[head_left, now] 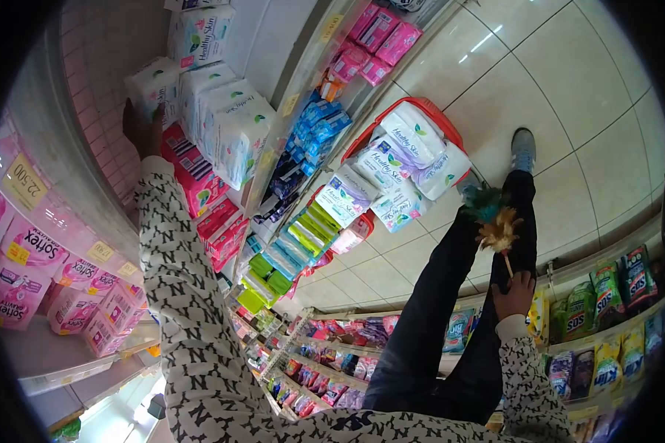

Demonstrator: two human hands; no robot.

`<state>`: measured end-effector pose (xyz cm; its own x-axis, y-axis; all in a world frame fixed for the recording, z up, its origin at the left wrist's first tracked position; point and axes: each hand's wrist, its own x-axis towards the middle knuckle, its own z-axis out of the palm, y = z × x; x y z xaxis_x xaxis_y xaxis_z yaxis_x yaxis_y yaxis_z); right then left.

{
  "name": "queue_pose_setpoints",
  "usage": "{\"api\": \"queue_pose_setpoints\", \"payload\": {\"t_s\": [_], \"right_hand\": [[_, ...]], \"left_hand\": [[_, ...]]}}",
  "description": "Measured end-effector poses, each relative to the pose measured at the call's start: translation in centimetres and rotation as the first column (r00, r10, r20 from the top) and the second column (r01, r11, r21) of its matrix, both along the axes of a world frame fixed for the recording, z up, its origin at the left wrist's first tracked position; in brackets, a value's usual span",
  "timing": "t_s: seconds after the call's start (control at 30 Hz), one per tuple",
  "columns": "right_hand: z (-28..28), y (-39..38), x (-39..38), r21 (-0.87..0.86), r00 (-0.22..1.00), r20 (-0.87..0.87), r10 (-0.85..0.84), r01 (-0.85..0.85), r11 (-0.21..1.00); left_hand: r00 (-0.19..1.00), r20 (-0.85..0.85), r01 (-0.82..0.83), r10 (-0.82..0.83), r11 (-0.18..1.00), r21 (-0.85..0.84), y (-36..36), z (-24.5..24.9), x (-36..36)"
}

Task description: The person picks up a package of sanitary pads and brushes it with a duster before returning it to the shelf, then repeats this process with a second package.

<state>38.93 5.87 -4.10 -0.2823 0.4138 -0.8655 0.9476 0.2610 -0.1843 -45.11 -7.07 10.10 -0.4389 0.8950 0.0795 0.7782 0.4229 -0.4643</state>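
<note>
My left hand (143,129) reaches up to the shelf, closed on the lower end of a white Healthy Skin pack (155,85); some of its fingers are hidden. Right beside that pack stand more white Healthy Skin packs (233,125), with pink packs (192,173) below them. Down by my leg, my right hand (513,295) grips the thin stick of a feather duster (501,221). The duster's feathers are teal and tan, and they lie in front of my trouser legs.
A red basket (457,133) on the tiled floor (569,81) is heaped with Healthy Skin packs. Pink Softex packs (33,247) fill a shelf at the left. Bagged SOS products (606,288) line the right-hand shelf. My shoe (523,148) is near the basket.
</note>
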Motion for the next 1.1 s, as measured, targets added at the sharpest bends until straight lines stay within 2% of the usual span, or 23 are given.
{"api": "queue_pose_setpoints", "payload": {"t_s": [0.03, 0.07, 0.1, 0.2, 0.3, 0.33, 0.4, 0.5, 0.6, 0.8, 0.9, 0.93, 0.97, 1.0, 1.03, 1.07, 1.1], "right_hand": [[-0.1, 0.0, 0.0, 0.007, 1.000, -0.017, -0.015, 0.015, 1.000], [0.0, 0.0, -0.1, 0.005, 1.000, -0.017, -0.023, 0.023, 1.000], [-0.2, 0.1, -0.2, 0.007, 0.999, -0.021, -0.034, 0.035, 0.999], [-0.3, 0.0, -0.3, 0.015, 0.998, -0.043, -0.054, 0.055, 0.998], [-0.5, 0.2, 0.2, 0.024, 0.997, -0.050, -0.064, 0.065, 0.998], [-0.5, 0.2, 0.2, 0.022, 0.996, -0.049, -0.069, 0.071, 0.997], [-0.5, 0.5, 0.2, 0.008, 0.998, -0.033, -0.062, 0.062, 0.998], [-0.5, 0.6, 0.6, 0.001, 0.998, -0.028, -0.063, 0.063, 0.998], [-1.0, 0.4, 0.9, 0.002, 0.998, -0.016, -0.063, 0.063, 0.998], [-1.0, 0.4, 0.9, 0.003, 0.998, -0.009, -0.064, 0.064, 0.998], [-1.1, 0.3, 1.1, 0.002, 0.998, -0.010, -0.068, 0.068, 0.998], [-1.2, 0.3, 1.2, -0.002, 0.998, -0.007, -0.069, 0.069, 0.998], [-1.3, 0.2, 1.2, 0.013, 0.998, -0.018, -0.061, 0.062, 0.998], [-1.4, -0.1, 1.3, 0.028, 0.998, -0.026, -0.053, 0.053, 0.998], [-1.4, -0.1, 1.4, 0.044, 0.999, -0.034, -0.042, 0.044, 0.998], [-1.4, 0.1, 1.5, 0.032, 0.999, -0.020, -0.039, 0.039, 0.999], [-1.3, 0.3, 1.4, 0.017, 0.999, -0.007, -0.038, 0.038, 0.999]], "left_hand": [[0.969, 0.186, -0.183, 0.160, 0.976, 0.118, -0.3, 0.1, 0.3], [0.879, 0.381, -0.378, 0.285, 0.905, 0.195, -0.8, 0.3, 0.8], [0.741, 0.567, -0.564, 0.360, 0.792, 0.233, -0.9, 0.4, 1.3], [0.956, 0.117, -0.273, 0.270, 0.962, 0.012, -3.0, 0.3, 0.3], [0.984, 0.008, -0.178, 0.178, 0.980, 0.092, -2.1, -1.3, 1.0], [0.925, 0.043, -0.379, 0.379, 0.903, 0.200, 0.0, -2.2, 2.5], [0.689, 0.173, -0.707, 0.703, 0.602, 0.371, 5.3, -3.8, 5.9], [0.524, 0.347, -0.819, 0.778, 0.348, 0.455, 8.7, -4.6, 6.9], [0.528, 0.379, -0.816, 0.760, 0.329, 0.475, 7.9, -4.2, 6.1], [0.529, 0.212, -0.818, 0.821, 0.428, 0.385, 6.7, -4.6, 4.9], [0.530, 0.057, -0.743, 0.846, 0.431, 0.512, 7.4, -6.1, 4.9], [0.744, -0.086, -0.547, 0.663, 0.678, 0.491, 7.6, -6.3, 5.2], [0.885, -0.216, -0.294, 0.412, 0.855, 0.428, 8.1, -6.3, 5.7], [0.941, -0.317, -0.011, 0.121, 0.945, 0.327, 8.4, -6.3, 6.0], [0.916, -0.398, -0.013, 0.045, 0.996, 0.083, 8.6, -6.3, 6.0], [0.890, -0.453, -0.030, -0.050, 0.985, -0.167, 8.6, -6.3, 5.9], [0.863, -0.480, -0.058, -0.160, 0.911, -0.409, 8.6, -6.3, 5.8]]}}
